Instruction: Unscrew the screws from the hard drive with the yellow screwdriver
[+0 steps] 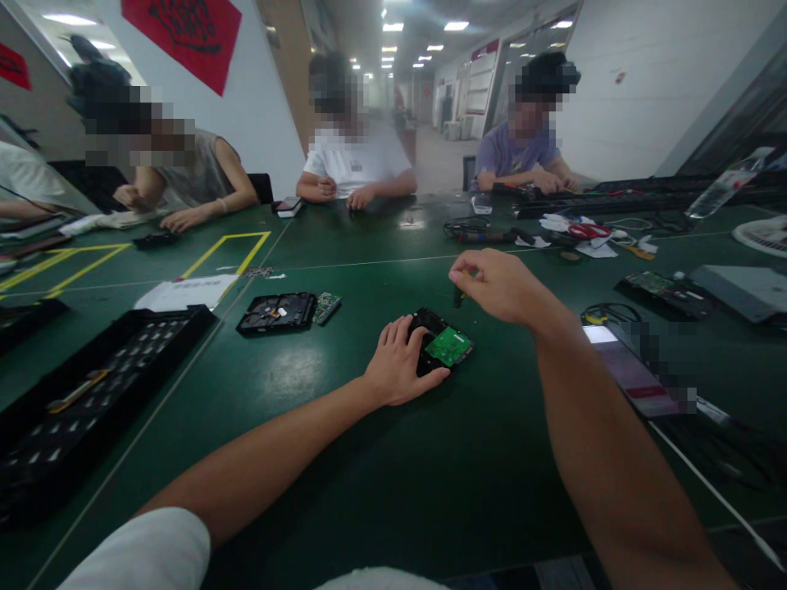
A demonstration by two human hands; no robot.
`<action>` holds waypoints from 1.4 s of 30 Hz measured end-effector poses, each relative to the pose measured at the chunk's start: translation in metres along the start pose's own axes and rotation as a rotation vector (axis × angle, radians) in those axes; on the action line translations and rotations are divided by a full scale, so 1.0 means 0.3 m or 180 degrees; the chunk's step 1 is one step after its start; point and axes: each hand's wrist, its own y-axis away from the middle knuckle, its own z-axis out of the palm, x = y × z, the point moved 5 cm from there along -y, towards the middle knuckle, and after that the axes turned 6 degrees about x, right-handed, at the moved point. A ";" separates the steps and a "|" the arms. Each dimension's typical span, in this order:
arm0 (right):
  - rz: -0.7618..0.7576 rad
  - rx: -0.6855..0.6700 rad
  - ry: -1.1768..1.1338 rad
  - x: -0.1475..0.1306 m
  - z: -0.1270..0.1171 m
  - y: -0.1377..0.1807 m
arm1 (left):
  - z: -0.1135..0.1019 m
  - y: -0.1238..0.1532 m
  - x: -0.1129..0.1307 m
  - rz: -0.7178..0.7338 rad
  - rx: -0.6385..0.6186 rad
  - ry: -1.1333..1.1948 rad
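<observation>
A black hard drive (429, 321) with a green circuit board (449, 347) facing up lies flat on the green table. My left hand (402, 360) holds it down from the left, thumb along the near edge and fingers across its left side. Raised above the drive's far right corner is my right hand (492, 283), its fingertips pinched around a slim yellow-and-dark tool that looks like a small screwdriver (458, 295). The tool's tip is apart from the drive. To the left lie another opened hard drive (276, 313) and a loose circuit board (326, 307).
A long black slotted tray (92, 393) occupies the left side. On the right are a phone (633, 373) with a cable, another drive (664, 293) and a grey box (743, 291). Cables (473, 229) lie farther back. Several people sit across the table.
</observation>
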 end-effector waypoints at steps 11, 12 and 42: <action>0.0288 0.0016 -0.0059 0.010 -0.006 0.007 | 0.000 0.000 -0.002 0.0012 -0.0024 -0.0044; 0.0187 0.0005 -0.0012 0.006 -0.006 0.004 | 0.000 0.000 -0.002 0.0010 -0.0023 -0.0046; 0.0150 -0.0098 -0.0138 -0.004 -0.008 0.006 | -0.002 0.000 -0.002 -0.0056 -0.0007 0.0017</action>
